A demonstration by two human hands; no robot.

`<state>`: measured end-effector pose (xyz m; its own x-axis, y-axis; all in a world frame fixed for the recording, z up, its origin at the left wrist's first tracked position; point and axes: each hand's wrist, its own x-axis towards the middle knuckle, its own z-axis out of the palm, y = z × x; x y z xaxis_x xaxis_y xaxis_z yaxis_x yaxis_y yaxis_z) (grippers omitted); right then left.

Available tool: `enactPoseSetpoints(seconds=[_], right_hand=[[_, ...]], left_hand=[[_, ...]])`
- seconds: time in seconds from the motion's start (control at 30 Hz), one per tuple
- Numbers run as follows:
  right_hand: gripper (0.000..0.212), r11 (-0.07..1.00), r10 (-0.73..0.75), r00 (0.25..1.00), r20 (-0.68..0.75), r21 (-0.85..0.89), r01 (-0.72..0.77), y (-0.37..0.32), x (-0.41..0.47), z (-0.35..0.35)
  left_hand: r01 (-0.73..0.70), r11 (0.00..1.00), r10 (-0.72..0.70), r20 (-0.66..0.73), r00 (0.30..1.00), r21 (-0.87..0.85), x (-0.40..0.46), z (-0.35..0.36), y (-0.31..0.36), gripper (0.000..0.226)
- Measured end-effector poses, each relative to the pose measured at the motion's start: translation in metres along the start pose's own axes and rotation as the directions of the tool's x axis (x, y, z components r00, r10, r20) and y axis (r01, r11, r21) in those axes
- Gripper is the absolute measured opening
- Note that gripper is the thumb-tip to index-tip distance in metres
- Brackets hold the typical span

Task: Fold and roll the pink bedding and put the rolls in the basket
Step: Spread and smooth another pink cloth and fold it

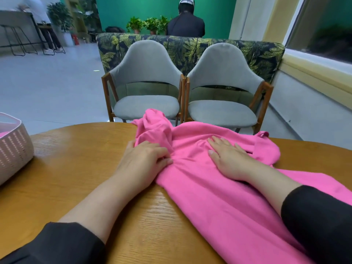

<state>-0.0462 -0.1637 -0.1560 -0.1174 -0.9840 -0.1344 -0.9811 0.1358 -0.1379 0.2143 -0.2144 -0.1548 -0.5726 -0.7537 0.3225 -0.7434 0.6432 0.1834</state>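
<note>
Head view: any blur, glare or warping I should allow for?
Head view: hands and pink cloth sharp; soft glare on the table near the left wrist; wide-angle bending at the edges; basket slightly smeared; background people blurred.

From my feed I see a round wooden table [80, 168] with visible grain. Past its far edge stand two grey upholstered chairs [145, 88] with wooden frames, side by side and touching at the arms. Behind them runs a sofa back [190, 46] in a dark leaf print. Further off, potted plants [148, 24] sit before a green wall, beside a person in black [185, 25] facing away, and another person [43, 21] stands at far left
</note>
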Motion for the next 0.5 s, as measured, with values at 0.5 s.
enactPoseSetpoints(seconds=[0.5], right_hand=[[0.064,0.986,0.162,0.956,-0.243,0.075,-0.148,0.045,0.034,-0.009]], left_hand=[[0.135,0.989,-0.146,-0.198,0.969,-0.066,0.028,0.003,-0.017,0.028]])
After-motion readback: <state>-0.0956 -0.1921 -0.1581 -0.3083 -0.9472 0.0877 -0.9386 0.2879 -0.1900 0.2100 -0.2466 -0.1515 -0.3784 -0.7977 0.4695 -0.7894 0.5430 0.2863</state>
